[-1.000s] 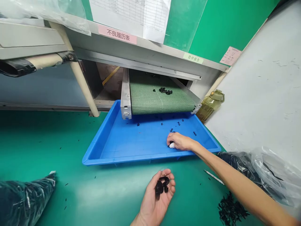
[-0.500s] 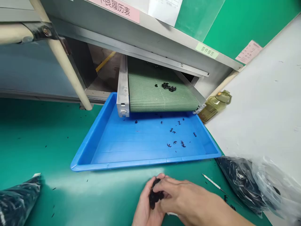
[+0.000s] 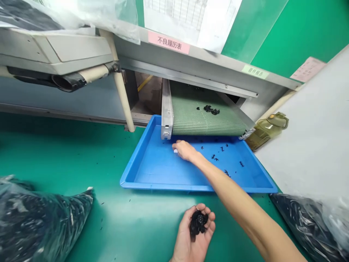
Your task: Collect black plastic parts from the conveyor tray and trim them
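Observation:
Near the bottom middle my left hand [image 3: 195,233] is cupped palm up, fingers curled round a small heap of black plastic parts [image 3: 198,222]. My right hand [image 3: 184,150] reaches into the blue tray [image 3: 169,187], below the front end of the green conveyor belt [image 3: 208,122]. Its fingers are pinched together near the tray floor; what they hold, if anything, is hidden. A small pale spot shows at the fingers. Several tiny black branched scraps [image 3: 215,157] lie in the tray to the right of that hand. More black parts [image 3: 211,109] sit on the belt.
Clear bags of black parts lie at the left [image 3: 46,222] and right [image 3: 302,222] of the green table [image 3: 131,225]. A green bottle [image 3: 265,131] leans by the wall. A pale post [image 3: 124,102] stands left of the belt, and a metal ledge [image 3: 212,58] crosses above.
My right hand has left the parts in my left palm and stretched forward into the tray. My left hand stays cupped round the parts. The view has shifted left.

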Demonstrator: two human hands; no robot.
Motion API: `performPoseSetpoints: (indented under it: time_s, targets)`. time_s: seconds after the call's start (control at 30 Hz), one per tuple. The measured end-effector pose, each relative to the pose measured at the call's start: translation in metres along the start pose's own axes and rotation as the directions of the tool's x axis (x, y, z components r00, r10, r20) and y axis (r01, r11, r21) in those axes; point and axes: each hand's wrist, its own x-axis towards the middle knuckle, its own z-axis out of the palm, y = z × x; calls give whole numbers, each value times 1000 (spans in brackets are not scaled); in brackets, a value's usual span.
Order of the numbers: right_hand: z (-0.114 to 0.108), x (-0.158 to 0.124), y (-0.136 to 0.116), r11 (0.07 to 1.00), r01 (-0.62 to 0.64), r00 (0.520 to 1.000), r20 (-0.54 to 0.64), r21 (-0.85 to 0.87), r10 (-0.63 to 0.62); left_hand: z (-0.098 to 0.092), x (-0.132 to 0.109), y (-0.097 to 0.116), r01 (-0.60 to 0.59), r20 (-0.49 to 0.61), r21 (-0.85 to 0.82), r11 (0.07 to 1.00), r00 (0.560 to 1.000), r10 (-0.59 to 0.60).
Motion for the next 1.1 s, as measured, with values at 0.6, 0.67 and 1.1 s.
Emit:
performPoseSetpoints:
  time_s: [0.6,0.67,1.1]
  targets:
    - [-71,-132,36,993,107,811,-582,55,-55,-12,15,12,110,43,-44,993,993,-108]
    - [-108,-89,70,979,-188,692,-697,75,187,-12,14,10,86,65,-49,995,994,-83]
    - [-121,59,87,860,-504,633,-644,80,430,-14,18,10,141,152,-62,988,980,-130]
